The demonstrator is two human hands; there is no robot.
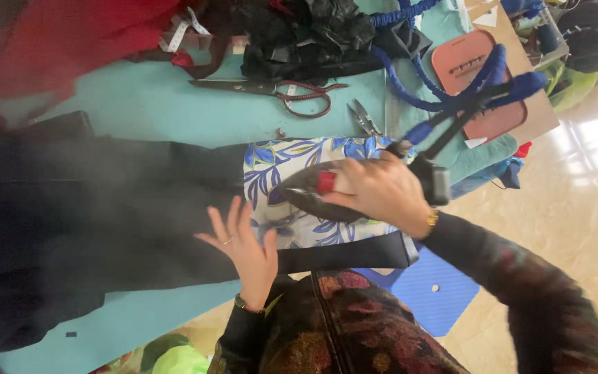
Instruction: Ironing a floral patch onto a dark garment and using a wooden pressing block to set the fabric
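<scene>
My right hand (376,192) grips the handle of a dark steam iron (307,196) with a red button; the iron rests on a blue-and-white leaf-patterned pad (279,161). A blue wrapped cord (451,97) runs from the iron's rear toward the far right. My left hand (243,249) is spread open, palm down, on black fabric (91,208) that covers the left of the turquoise table (147,111). Steam or haze blurs the fabric. A black strip (344,253) lies along the near edge of the pad.
Large scissors (278,90) with dark red handles and small snips (363,118) lie beyond the pad. A pile of black cloth (306,34), red cloth (70,34) and a tape measure (180,31) sit at the far side. A pink iron rest (466,66) stands at the right; a blue stool (434,291) is below.
</scene>
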